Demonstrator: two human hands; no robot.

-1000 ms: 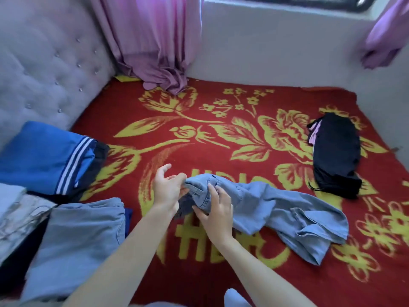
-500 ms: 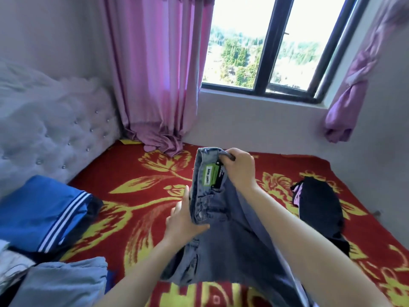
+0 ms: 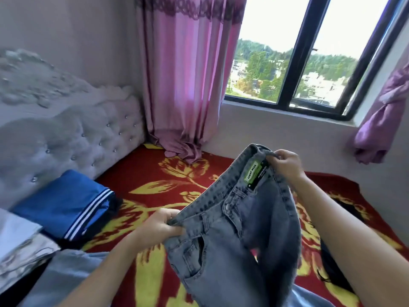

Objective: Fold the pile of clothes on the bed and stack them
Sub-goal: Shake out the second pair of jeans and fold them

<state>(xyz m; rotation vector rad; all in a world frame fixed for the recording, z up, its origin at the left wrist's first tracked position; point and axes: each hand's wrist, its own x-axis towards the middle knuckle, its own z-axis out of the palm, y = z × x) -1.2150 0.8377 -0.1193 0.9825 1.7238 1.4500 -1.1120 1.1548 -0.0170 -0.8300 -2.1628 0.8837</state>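
The jeans (image 3: 232,240) have come up off the bed (image 3: 141,173), and their waistband is now stretched wider, held in the air between two hands. The left hand (image 3: 159,224) pinches its near end. The right hand (image 3: 285,165) grips its far end beside the green label. Four garments lie on the bed. Three are at the left: one blue striped garment (image 3: 66,202), one pale blue garment (image 3: 57,269) and one white garment (image 3: 17,240). One black garment (image 3: 332,269) lies at the right.

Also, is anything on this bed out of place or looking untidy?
The pink curtain hem lies bunched on the red blanket in the far corner instead of hanging free. A black garment lies alone on the right, partly hidden behind the right arm. The jeans, gripped at the waistband by left hand and right hand, look normal.
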